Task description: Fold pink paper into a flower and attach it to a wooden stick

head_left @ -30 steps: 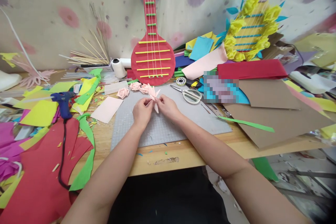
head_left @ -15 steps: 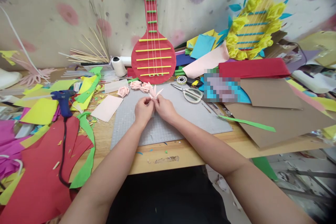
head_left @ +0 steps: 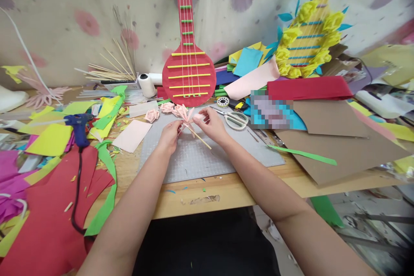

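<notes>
My left hand (head_left: 170, 136) is closed, its thumb and fingertips pinching a pale pink paper flower (head_left: 185, 116) with narrow pointed petals. From the base of the flower a thin wooden stick (head_left: 201, 138) slants down to the right over the grey cutting mat (head_left: 190, 164). Just right of the petals is my right hand (head_left: 213, 126), fingers curved and parted from the thumb; whether a fingertip touches a petal I cannot tell. Pink paper roses (head_left: 152, 115) lie at the mat's far edge, partly behind the flower.
White-handled scissors (head_left: 237, 120) lie right of my hands. A red paper lute (head_left: 189, 73) stands behind the mat. At left are a blue glue gun (head_left: 77, 128) and red paper (head_left: 58, 207); brown card sheets (head_left: 343, 151) lie at right. A pink sheet (head_left: 132, 136) is nearby.
My right hand has moved off the flower's base to the right and its fingers have parted. The stick now shows, pointing down right. My left hand has shifted slightly left.
</notes>
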The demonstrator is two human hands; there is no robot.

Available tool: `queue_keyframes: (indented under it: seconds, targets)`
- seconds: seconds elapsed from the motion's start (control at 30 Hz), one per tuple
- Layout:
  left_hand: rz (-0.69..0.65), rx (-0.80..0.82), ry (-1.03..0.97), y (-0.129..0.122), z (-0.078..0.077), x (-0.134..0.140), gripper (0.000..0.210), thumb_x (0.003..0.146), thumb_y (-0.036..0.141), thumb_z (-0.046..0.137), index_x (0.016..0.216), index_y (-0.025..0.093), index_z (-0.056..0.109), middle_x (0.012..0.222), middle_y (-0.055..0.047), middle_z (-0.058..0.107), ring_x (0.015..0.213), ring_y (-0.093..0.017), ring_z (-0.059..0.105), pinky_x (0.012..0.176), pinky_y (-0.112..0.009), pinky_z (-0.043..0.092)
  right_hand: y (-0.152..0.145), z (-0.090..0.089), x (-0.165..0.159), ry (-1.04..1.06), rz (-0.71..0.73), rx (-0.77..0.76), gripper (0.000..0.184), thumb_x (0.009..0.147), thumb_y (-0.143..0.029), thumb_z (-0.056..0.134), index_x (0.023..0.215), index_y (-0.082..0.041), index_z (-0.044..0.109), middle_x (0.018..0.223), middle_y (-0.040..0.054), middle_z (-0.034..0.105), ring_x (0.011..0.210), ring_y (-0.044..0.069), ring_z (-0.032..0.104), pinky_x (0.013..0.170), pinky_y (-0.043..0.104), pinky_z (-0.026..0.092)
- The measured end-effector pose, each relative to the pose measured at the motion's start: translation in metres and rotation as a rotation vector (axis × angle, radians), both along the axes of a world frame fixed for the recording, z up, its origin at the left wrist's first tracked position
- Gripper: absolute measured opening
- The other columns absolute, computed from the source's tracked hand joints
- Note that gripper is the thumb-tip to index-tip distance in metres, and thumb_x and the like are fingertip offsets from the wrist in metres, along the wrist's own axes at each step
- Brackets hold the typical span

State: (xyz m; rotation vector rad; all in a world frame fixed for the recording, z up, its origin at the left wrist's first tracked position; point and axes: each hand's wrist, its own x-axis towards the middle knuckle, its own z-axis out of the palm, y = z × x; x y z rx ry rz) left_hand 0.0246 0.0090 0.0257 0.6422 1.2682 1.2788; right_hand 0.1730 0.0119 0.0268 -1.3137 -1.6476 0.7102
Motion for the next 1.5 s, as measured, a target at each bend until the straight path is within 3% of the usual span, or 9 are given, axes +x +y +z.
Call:
queue_keyframes:
  seconds: [0.1,0.23,0.4,0.6,0.83,1.0,1.17,1.37,1.5]
  targets:
    - [-0.058,-0.052,-0.120,0.000,0.004,-0.003,0.005,0.063,0.016,0.058,0.061,0.014,0.055,0.051,0.007,0.042,0.043,-0.002,0.033,0.043,-0.016,0.027,0.006,-0.001,0.001,0.363,0.209,-0.252,0.039,0.071,-0.041,0.058,0.104,-0.021,0.053,0.110,0.0068,0.056,0.096,0.017,0.054,0.080,0.032,0.044]
    - [-0.215,-0.071,-0.271,0.000,0.008,-0.008,0.007,0.067,0.014,0.056,0.064,0.016,0.050,0.048,0.008,0.036,0.040,-0.002,0.032,0.040,-0.015,0.026,0.007,0.000,-0.003,0.628,0.388,-0.497,0.031,0.072,-0.031,0.055,0.102,-0.024,0.055,0.101,0.0028,0.061,0.093,0.017,0.056,0.078,0.031,0.046]
    - [-0.264,-0.105,-0.338,-0.004,0.013,-0.008,0.005,0.076,0.017,0.055,0.072,0.015,0.055,0.052,0.005,0.046,0.043,-0.003,0.044,0.040,-0.014,0.034,0.003,0.001,0.001,0.617,0.488,-0.382,0.031,0.075,-0.039,0.058,0.102,-0.023,0.058,0.104,0.0014,0.060,0.095,0.016,0.055,0.084,0.030,0.044]
    - [-0.271,-0.076,-0.255,-0.008,0.014,-0.004,0.010,0.081,0.015,0.052,0.083,0.014,0.062,0.068,-0.002,0.063,0.061,-0.010,0.060,0.064,-0.025,0.053,0.001,0.001,0.007,0.513,0.578,-0.272,0.045,0.066,-0.034,0.070,0.107,-0.024,0.054,0.111,0.0012,0.059,0.104,0.016,0.053,0.091,0.031,0.042]
    - [-0.299,0.003,-0.199,-0.008,0.007,-0.002,0.008,0.075,0.015,0.059,0.079,0.013,0.065,0.076,-0.006,0.068,0.068,-0.012,0.063,0.067,-0.026,0.053,-0.001,-0.002,0.003,0.450,0.447,-0.248,0.034,0.070,-0.036,0.063,0.101,-0.022,0.056,0.101,0.0010,0.062,0.095,0.015,0.056,0.088,0.032,0.043]
    - [-0.226,-0.054,-0.252,-0.008,0.005,0.003,0.007,0.070,0.009,0.061,0.075,0.012,0.064,0.069,-0.004,0.066,0.062,-0.010,0.062,0.063,-0.023,0.053,0.000,-0.004,-0.002,0.497,0.346,-0.296,0.031,0.068,-0.040,0.061,0.091,-0.020,0.058,0.094,0.0021,0.063,0.090,0.016,0.058,0.083,0.031,0.045]
    - [-0.118,-0.096,-0.389,-0.007,0.004,0.008,0.009,0.077,0.009,0.054,0.071,0.013,0.060,0.061,-0.001,0.062,0.056,-0.006,0.059,0.058,-0.017,0.052,0.008,-0.008,0.002,0.661,0.326,-0.400,0.031,0.076,-0.042,0.044,0.091,-0.020,0.060,0.090,0.0033,0.065,0.089,0.018,0.060,0.078,0.032,0.046]
    - [-0.073,-0.161,-0.479,-0.006,0.008,0.006,0.014,0.081,0.008,0.050,0.071,0.012,0.059,0.056,0.001,0.059,0.048,-0.003,0.055,0.050,-0.012,0.048,0.012,-0.018,0.000,0.639,0.340,-0.304,0.036,0.059,-0.028,0.068,0.092,-0.020,0.056,0.084,-0.0013,0.063,0.078,0.012,0.059,0.079,0.029,0.045]
    - [-0.065,-0.184,-0.510,-0.006,0.011,0.003,0.013,0.081,0.009,0.050,0.073,0.012,0.059,0.060,0.001,0.063,0.052,-0.005,0.059,0.048,-0.012,0.048,0.014,-0.020,-0.006,0.617,0.243,-0.250,0.037,0.055,-0.031,0.071,0.085,-0.020,0.053,0.085,-0.0009,0.062,0.080,0.012,0.058,0.080,0.030,0.045]
